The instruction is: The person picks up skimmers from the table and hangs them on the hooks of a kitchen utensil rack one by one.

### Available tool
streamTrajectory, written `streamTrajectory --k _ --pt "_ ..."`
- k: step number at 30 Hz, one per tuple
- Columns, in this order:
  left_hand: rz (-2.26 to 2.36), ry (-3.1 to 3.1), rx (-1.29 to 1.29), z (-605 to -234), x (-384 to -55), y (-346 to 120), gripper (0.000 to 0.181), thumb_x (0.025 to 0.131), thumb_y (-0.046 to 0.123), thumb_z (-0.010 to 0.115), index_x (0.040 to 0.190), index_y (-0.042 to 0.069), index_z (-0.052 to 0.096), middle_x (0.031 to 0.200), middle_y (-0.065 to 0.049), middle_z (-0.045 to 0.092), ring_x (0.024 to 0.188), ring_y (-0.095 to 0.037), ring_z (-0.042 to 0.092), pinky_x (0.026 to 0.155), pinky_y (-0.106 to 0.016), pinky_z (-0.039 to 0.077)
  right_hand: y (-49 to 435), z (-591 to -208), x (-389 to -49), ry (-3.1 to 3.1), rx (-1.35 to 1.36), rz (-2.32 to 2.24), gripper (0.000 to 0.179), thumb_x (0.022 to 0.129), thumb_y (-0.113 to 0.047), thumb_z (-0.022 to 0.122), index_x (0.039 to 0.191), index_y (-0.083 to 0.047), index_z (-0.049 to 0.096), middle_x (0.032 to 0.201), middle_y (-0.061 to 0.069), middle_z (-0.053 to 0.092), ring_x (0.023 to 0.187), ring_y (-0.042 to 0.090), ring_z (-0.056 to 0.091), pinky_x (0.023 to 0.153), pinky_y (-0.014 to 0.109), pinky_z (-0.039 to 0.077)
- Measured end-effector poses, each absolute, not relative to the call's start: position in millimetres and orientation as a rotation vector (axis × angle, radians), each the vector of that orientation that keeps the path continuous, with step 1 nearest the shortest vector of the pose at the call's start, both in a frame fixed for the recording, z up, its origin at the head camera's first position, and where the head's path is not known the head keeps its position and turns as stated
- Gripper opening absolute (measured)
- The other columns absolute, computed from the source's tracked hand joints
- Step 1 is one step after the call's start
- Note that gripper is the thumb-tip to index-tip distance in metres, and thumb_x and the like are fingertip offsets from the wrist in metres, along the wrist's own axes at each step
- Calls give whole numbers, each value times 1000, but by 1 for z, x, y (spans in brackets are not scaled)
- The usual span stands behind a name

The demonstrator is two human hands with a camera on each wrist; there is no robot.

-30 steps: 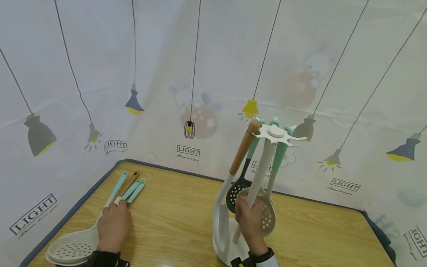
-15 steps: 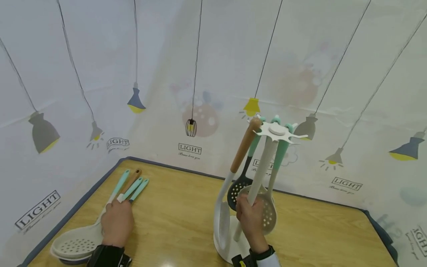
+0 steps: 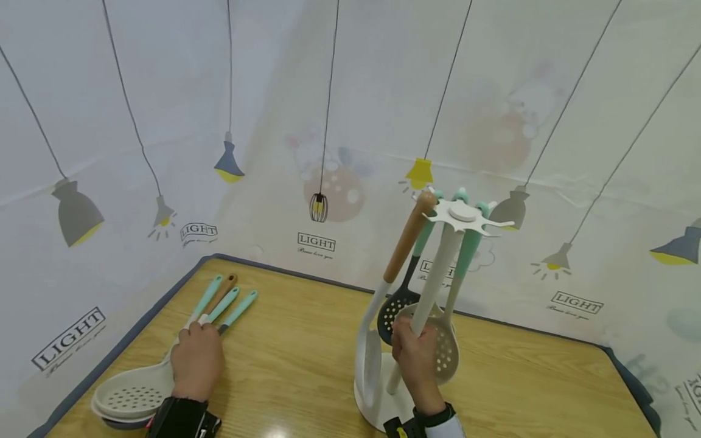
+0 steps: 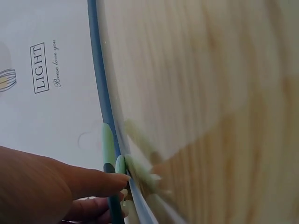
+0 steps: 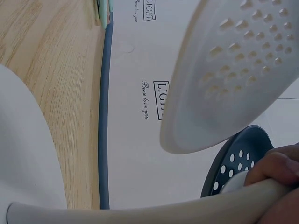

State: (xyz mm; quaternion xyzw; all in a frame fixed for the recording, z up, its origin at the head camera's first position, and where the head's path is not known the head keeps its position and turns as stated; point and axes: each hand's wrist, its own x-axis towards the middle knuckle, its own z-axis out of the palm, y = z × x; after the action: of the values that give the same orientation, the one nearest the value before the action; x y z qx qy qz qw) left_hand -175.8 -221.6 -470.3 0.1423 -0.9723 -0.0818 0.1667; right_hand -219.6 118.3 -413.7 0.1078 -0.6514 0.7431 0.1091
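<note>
While the utensil stand [image 3: 461, 212] is, in the head view, presumably steadied by the right hand [image 3: 414, 359] inside the desk's [image 3: 296, 340] far edge, skimmer-topped utensils [image 3: 134, 394] are stacked near the left edge. In the left wrist view, a handle [image 4: 115, 207] is pinched by the left hand [image 4: 60, 186]; in the right, the post [image 5: 177, 207] is clasped.

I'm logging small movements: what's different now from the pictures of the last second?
The rightmost turquoise handle on the left has swung right, widening the gap to the neighbouring turquoise handle. No new grip or release shows. The left hand stays at that bundle; the right hand still grips the stand's post, and the brown-handled utensil still hangs there.
</note>
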Motion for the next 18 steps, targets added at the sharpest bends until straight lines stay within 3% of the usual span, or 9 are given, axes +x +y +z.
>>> streamTrajectory --k 11,18 --pt "-284 -2811 403 -473 -179 -224 16 91 0 51 82 -13 54 77 -24 51 75 -41 51 58 -50 43 118 -415 -220 -1905 333 2179 39 91 1 48 55 -2 31 45 -2 30 37 8 25 34 29 20" --pt "-419 -2836 402 -467 -176 -228 20 84 11 69 82 -5 58 74 -16 54 65 -32 55 54 -46 42 118 -416 -221 -1878 350 2188 40 90 2 47 54 -2 31 44 -2 30 37 7 25 34 28 20"
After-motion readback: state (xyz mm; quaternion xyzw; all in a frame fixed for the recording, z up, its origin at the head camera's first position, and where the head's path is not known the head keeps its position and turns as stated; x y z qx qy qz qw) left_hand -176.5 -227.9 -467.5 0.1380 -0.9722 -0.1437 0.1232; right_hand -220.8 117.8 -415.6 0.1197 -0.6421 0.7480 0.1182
